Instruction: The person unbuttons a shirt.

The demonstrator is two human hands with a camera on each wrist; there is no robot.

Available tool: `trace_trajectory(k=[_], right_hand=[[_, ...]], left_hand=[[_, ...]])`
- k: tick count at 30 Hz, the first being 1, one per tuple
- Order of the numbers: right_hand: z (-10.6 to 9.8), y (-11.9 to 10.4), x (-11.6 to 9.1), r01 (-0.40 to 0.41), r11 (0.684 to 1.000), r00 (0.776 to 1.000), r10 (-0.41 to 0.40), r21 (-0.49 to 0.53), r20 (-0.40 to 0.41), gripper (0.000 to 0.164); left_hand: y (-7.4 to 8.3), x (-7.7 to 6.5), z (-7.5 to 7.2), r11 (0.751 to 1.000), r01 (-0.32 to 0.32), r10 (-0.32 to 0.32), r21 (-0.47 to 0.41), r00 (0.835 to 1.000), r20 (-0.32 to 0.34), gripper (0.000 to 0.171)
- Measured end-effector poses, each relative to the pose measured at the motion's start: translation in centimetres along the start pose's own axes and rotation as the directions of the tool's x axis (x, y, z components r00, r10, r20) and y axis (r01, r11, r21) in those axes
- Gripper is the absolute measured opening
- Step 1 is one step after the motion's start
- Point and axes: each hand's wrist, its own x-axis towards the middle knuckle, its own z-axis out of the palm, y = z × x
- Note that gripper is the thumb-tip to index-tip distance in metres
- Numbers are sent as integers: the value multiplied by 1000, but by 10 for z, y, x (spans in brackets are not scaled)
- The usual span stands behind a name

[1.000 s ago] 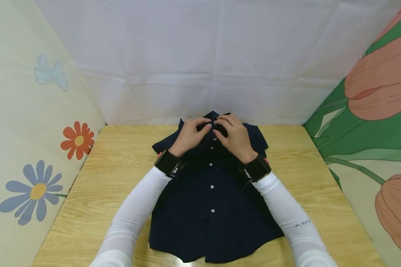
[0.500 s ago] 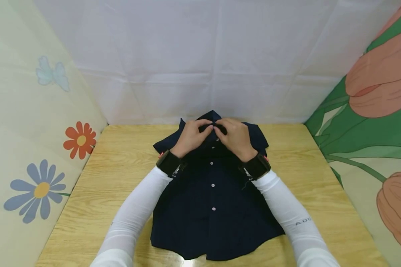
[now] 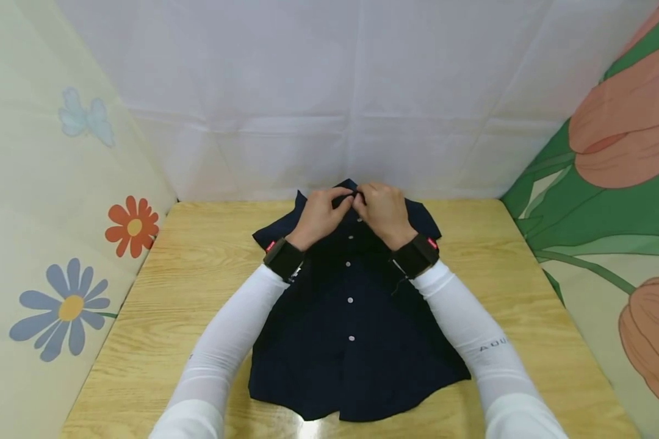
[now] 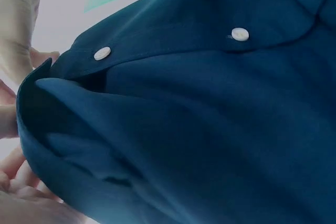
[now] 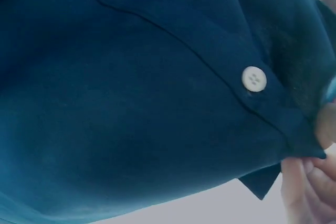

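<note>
A navy short-sleeved shirt (image 3: pixel 302 347) lies front up, its hem toward me and white buttons (image 3: pixel 350 300) running down the middle. At its neck, my left hand (image 3: pixel 320 213) pinches the cloth by the collar (image 3: pixel 346 183) between thumb and fingers. My right hand (image 3: pixel 385 213) grips the same spot from the other side, with the fingertips of both hands almost meeting. In the right wrist view, fingers (image 5: pixel 296 187) hold the placket's top end, above a button (image 5: pixel 254 79). The top fastening itself is hidden behind the fingers.
The shirt rests on a wood-grain table (image 3: pixel 187 292). A white cloth wall (image 3: pixel 285 91) stands right behind the collar. Printed panels flank the table, with a flower (image 3: pixel 70 308) on the left and tulips (image 3: pixel 631 122) on the right.
Both hands have drawn together at the collar, and the right hand's fingers have curled in more. The topmost button seen a second ago is now covered by the fingers.
</note>
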Motion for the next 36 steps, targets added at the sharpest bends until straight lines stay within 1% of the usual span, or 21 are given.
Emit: trace_trajectory(k=[2,5,7,10,13,15,17,20,22,25,27,31,34,36], right_hand=[[2,2,-2,1,1000,1000,-1,31,-16,15],[4,4,-5,14,996,999,-11,88,-40,14],[4,5,-6,31,992,999,-27,122,-40,14],[2,5,-7,41,990,999,-41,131,-3,16],[-2,3,-6,25,996,997,-31,89,67,16],[-4,1,-4,3,998,994,-10,59,111,17],[-6,0,-2,-21,999,989,15,40,150,22],[-7,-1,0,-60,997,982,52,40,180,31],[-6,0,1,-77,996,982,68,46,179,33],[-4,1,1,-83,995,986,73,63,147,29],[-2,3,-1,-72,994,990,61,83,131,24],[0,7,-6,-51,988,989,29,148,145,18],[1,8,-8,-7,987,986,-20,158,165,17],[0,7,-8,41,992,987,-59,121,151,17]], left_hand=[[-2,0,1,999,27,-26,-28,999,44,29],[-5,0,1,994,72,-63,-79,992,109,31],[-7,0,1,991,88,-76,-104,991,114,30],[-9,0,3,990,82,-73,-115,994,78,29],[-9,0,7,997,50,-47,-52,998,50,28],[-8,-1,10,1000,16,-16,21,999,41,27],[-6,-2,13,996,-16,13,90,999,39,27],[-4,-3,15,987,-46,42,155,999,30,25],[-4,-3,17,986,-46,42,159,999,27,24],[-5,-3,18,991,-26,23,128,999,31,25],[-6,-4,18,996,-4,1,92,999,38,27],[-10,-5,19,999,50,-51,10,997,54,28],[-12,-7,18,998,58,-56,-16,997,62,27],[-13,-7,17,999,46,-46,5,997,70,27]])
